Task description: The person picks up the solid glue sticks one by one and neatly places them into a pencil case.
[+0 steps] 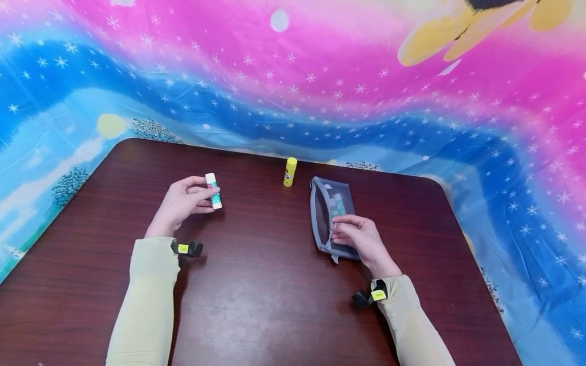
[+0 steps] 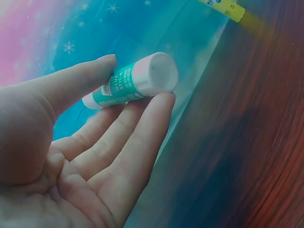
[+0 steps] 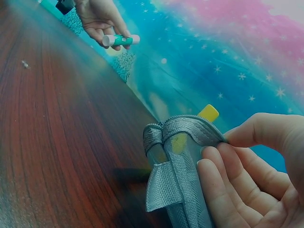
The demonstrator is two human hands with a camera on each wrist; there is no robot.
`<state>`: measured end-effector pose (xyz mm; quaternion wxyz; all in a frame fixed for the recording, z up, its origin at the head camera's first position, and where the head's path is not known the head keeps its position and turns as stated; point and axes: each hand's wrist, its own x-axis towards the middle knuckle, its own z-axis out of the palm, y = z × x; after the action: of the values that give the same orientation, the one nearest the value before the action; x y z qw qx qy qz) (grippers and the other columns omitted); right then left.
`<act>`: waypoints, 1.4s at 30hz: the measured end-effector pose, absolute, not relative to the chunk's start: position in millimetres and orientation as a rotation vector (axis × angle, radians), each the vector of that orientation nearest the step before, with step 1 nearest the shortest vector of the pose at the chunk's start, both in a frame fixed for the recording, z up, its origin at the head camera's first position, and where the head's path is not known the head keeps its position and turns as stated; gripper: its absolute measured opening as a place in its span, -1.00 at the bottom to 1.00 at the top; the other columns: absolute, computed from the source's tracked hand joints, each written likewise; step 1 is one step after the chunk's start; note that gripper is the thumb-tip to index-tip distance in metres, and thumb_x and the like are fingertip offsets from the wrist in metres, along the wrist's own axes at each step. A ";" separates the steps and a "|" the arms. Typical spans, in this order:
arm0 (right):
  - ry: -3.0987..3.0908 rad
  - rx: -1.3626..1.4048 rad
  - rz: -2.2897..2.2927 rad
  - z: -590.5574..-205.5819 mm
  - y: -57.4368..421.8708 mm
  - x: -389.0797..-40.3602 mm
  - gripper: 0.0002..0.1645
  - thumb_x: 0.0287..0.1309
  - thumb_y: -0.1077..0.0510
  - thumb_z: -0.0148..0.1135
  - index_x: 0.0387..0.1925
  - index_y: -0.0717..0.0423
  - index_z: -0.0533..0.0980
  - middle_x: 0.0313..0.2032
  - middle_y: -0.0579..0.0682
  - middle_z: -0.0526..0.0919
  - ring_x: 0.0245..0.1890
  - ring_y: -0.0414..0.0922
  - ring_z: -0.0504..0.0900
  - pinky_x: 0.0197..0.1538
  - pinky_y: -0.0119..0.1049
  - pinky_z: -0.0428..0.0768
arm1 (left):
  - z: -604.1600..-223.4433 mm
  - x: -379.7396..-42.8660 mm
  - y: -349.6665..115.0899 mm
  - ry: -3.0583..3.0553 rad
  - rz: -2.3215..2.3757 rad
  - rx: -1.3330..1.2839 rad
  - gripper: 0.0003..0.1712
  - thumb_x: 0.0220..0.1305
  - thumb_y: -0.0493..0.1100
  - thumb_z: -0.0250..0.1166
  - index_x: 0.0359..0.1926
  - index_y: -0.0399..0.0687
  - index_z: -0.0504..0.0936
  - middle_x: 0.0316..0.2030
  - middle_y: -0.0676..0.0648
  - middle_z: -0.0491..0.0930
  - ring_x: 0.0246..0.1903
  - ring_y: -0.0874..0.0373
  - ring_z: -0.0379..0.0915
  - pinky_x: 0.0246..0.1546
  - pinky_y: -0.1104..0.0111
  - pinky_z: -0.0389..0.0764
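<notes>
While your left hand (image 1: pixel 180 204) pinches a white-capped green glue stick (image 2: pixel 127 83), thumb on one side and fingers on the other, your right hand (image 1: pixel 361 238) has thumb and fingertips pinching the zip edge of a grey mesh zip pouch (image 1: pixel 344 184). Clock is the head view, centred on the dark wood-grain table (image 1: pixel 256 295). You've got the green glue stick at 10 o'clock, raised off the tabletop and slightly tilted, "GLUE STICK" readable on its label in the left wrist view. Your pouch lies at 2 o'clock, mouth gaping toward 9, fabric tab (image 3: pixel 164 187) sticking out at its near end. Through the mesh you can see green-and-white contents (image 1: pixel 339 205); can't tell if that's one tube or two. At 12 o'clock, near the far table edge, you have a yellow glue stick (image 1: pixel 289 174) standing upright, between your left hand and the pouch, touching neither; its print is too small to read. You're wearing pale yellow sleeves (image 1: pixel 148 290) and black wrist straps with yellow tags, left strap (image 1: pixel 186 248) at 9 o'clock, right strap (image 1: pixel 372 294) at 4. Beyond the table, from 9 round to 3, hangs a pink-and-blue snowflake backdrop (image 1: pixel 256 86).
</notes>
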<state>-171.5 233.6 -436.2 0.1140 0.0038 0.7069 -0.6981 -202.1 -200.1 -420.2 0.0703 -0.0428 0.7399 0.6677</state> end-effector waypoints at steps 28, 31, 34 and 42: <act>2.081 0.008 -2.039 -436.5 233.5 -171.3 -0.62 0.33 0.28 0.30 0.07 0.49 0.56 -0.28 0.07 0.74 -0.38 -0.08 0.75 -0.14 -0.15 0.75 | -435.1 -207.9 -141.4 2.170 1.880 0.006 -0.40 0.27 -0.18 0.48 0.22 -0.31 0.45 -0.13 -0.29 0.68 -0.30 -0.08 0.69 -0.22 0.10 0.76; 2.077 0.015 -2.039 -436.5 233.5 -170.7 -0.63 0.32 0.28 0.30 0.07 0.48 0.57 -0.28 0.07 0.74 -0.39 -0.07 0.75 -0.14 -0.15 0.75 | -434.7 -207.8 -136.2 2.169 1.872 0.021 -0.40 0.26 -0.17 0.49 0.21 -0.30 0.45 -0.13 -0.28 0.69 -0.29 -0.09 0.69 -0.22 0.09 0.76; 2.071 0.018 -2.042 -437.2 233.3 -170.7 -0.63 0.31 0.29 0.31 0.06 0.48 0.57 -0.29 0.07 0.74 -0.39 -0.07 0.74 -0.14 -0.15 0.75 | -434.5 -207.3 -131.5 2.164 1.869 0.028 -0.39 0.26 -0.17 0.50 0.21 -0.30 0.45 -0.13 -0.28 0.69 -0.29 -0.09 0.70 -0.22 0.08 0.76; 2.084 0.014 -2.030 -437.5 234.1 -171.4 -0.63 0.32 0.27 0.32 0.06 0.47 0.58 -0.28 0.08 0.74 -0.39 -0.06 0.75 -0.12 -0.14 0.75 | -433.7 -208.5 -117.1 2.114 1.881 0.072 -0.39 0.26 -0.22 0.49 0.22 -0.34 0.44 -0.11 -0.29 0.67 -0.30 -0.05 0.71 -0.19 0.08 0.75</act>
<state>-171.4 234.1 -437.5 0.1159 0.0048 0.7116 -0.6930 -208.5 -117.1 -433.7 0.1548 0.0253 0.7378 0.6565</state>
